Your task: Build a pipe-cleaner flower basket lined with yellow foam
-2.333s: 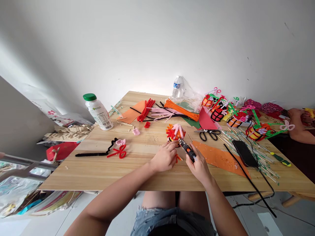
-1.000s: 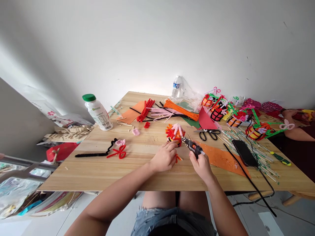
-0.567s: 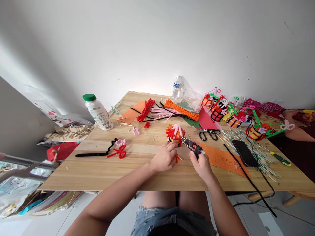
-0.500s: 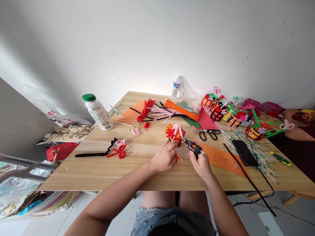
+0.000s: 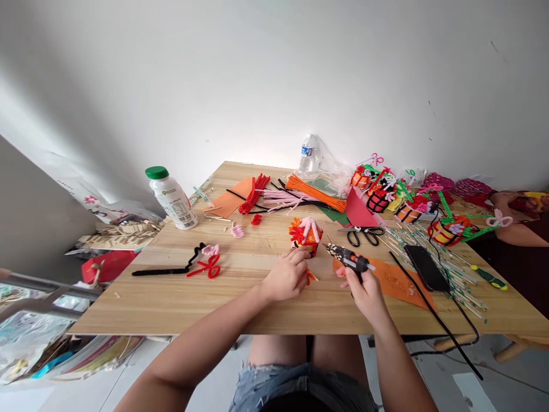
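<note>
In front of me on the wooden table [image 5: 240, 303] stands a small lantern [image 5: 309, 236] of orange and red, topped with pink and orange pipe cleaner pieces. My left hand [image 5: 286, 276] is closed at its lower front; the fingertips are partly hidden against it. My right hand [image 5: 363, 292] grips a black glue gun [image 5: 349, 257], whose nozzle points left, a short way from the lantern's right side. A small orange pipe cleaner piece [image 5: 312, 277] lies beside my left fingers. Over on the left are a red pipe cleaner bow [image 5: 210, 266] and a bent black pipe cleaner [image 5: 158, 272].
Behind lie red [image 5: 254, 194] and orange pipe cleaner bundles [image 5: 315, 191]. Black scissors [image 5: 364, 234], a phone [image 5: 425, 268], a screwdriver [image 5: 489, 277] and several finished lanterns [image 5: 412, 207] are on the right. A white bottle [image 5: 172, 200] stands left. Another person's arm [image 5: 521, 229] shows far right.
My right hand has drawn the glue gun back to the right, so its nozzle is now apart from the lantern. My left hand has stayed at the lantern.
</note>
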Demonstrator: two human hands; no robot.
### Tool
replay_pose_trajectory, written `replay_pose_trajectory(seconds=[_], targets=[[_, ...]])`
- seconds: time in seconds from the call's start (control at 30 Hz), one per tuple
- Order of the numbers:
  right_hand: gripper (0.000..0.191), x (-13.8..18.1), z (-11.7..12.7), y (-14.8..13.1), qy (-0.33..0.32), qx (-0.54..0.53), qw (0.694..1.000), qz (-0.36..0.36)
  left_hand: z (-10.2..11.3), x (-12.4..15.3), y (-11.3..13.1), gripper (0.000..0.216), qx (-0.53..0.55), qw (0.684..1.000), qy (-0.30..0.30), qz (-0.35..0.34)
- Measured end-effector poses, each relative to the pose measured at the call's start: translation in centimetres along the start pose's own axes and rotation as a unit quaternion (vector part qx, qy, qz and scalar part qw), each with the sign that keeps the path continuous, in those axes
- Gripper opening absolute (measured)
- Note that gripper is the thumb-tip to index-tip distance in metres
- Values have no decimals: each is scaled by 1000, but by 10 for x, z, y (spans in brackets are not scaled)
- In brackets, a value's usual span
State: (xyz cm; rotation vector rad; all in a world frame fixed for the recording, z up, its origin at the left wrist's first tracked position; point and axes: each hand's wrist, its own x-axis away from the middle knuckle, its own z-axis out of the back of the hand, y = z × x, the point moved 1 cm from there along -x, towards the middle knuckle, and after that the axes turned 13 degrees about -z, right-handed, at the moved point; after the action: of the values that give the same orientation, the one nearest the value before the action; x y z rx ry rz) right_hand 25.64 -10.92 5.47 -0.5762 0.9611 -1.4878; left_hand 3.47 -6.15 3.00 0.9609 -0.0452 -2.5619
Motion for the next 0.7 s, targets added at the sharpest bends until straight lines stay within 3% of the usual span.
replay_pose_trajectory(seconds=[0.1, 0.2, 0.33, 0.43, 0.57, 0.7], targets=[[39, 8, 31, 12, 69, 107, 991, 49, 4, -1, 1, 8, 81, 994, 43, 54], [52, 10, 56, 37, 138, 300, 935, 131, 8, -3, 2, 15, 212, 963, 101, 129], [47, 3, 62, 80, 130, 484, 853, 147, 6, -3, 3, 27, 379, 886, 149, 221], [44, -2, 59, 103, 108, 530, 827, 152, 1, -2, 2, 34, 454, 837, 178, 249], [49, 0, 59, 89, 117, 480, 855, 158, -5, -1, 2, 38, 472, 822, 179, 264], [44, 10, 40, 18, 85, 295, 929, 208, -7, -3, 6, 34, 471, 825, 153, 274]])
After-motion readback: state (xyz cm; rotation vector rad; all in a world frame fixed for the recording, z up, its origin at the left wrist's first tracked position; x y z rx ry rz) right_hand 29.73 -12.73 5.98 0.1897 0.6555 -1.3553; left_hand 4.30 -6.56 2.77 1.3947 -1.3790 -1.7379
